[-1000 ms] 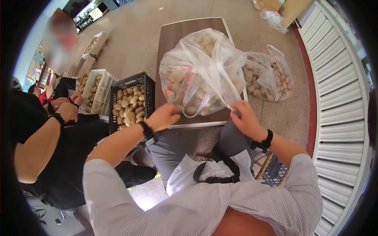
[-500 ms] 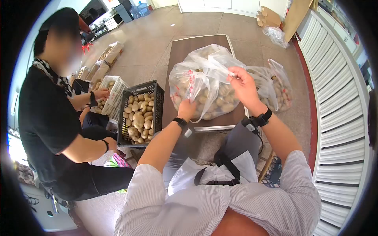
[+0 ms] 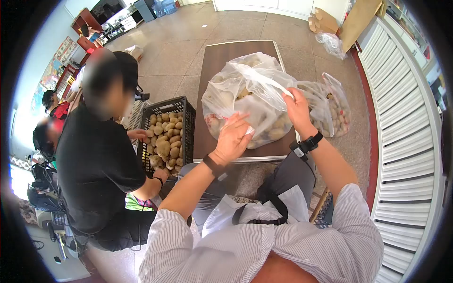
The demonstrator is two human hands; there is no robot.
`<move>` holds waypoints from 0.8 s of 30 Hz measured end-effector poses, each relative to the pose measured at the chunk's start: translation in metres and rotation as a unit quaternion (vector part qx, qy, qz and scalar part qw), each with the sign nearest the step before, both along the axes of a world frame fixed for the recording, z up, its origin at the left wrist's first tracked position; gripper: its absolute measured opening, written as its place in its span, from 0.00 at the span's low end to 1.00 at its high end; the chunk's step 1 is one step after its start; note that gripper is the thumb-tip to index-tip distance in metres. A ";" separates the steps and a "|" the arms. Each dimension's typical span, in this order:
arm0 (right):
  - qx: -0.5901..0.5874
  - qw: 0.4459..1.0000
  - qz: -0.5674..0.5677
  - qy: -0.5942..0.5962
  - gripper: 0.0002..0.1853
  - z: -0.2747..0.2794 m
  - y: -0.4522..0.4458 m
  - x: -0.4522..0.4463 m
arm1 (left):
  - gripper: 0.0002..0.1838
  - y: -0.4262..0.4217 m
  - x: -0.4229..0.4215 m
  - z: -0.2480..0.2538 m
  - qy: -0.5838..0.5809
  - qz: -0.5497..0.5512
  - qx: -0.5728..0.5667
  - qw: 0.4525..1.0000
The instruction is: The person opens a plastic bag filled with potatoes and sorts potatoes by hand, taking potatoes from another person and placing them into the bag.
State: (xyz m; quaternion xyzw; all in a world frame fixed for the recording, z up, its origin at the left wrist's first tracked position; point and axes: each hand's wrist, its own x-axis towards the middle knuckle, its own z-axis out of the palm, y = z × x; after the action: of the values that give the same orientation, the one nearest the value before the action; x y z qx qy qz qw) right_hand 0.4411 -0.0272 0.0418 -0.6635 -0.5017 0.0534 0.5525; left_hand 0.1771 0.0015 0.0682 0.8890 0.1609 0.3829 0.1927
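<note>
Your right hand (image 3: 298,109) has its grip pinched on a white handle (image 3: 270,81) of the bag (image 3: 264,113), with the strip running from the top of the bag to your fingers. Your left hand (image 3: 233,136) is at the near side of the bag, fingers partly spread against the plastic. A pale bit shows by the thumb, but I can't tell whether that grip has hold of anything.

The bag sits full on the brown surface (image 3: 222,54), near its front edge, with potatoes showing dimly through the plastic. The step in hand looks to be working the bag's handles at the top. I'd judge that the next move calls for you to keep the right-hand pinch firm and get a sure hold with the left, pulling gently, as thin plastic under such a load could tear.

Farther out, a second bag (image 3: 340,113) lies on the floor to the right. To the left stands a black crate (image 3: 189,129) of potatoes (image 3: 163,148), with a co-worker's hand (image 3: 138,135) at its far side.
</note>
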 end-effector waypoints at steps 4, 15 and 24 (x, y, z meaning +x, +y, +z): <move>-0.010 0.997 -0.073 -0.036 0.26 -0.030 0.021 0.005 | 0.12 -0.013 -0.022 -0.017 0.052 0.010 -0.183 0.982; -0.312 0.905 -0.108 0.268 0.57 -0.160 0.034 0.023 | 0.13 -0.056 -0.111 -0.019 -0.118 0.106 -0.418 0.895; -0.318 0.897 -0.100 0.291 0.58 -0.163 0.033 0.020 | 0.16 -0.088 -0.139 -0.021 -0.084 0.110 -0.420 0.897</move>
State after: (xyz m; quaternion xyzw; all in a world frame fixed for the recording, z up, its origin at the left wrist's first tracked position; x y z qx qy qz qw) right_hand 0.4608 0.0062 -0.1211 -0.8053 -0.2061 0.3448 0.4361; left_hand 0.0383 -0.0867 0.0470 0.6665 0.3872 0.3713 0.5176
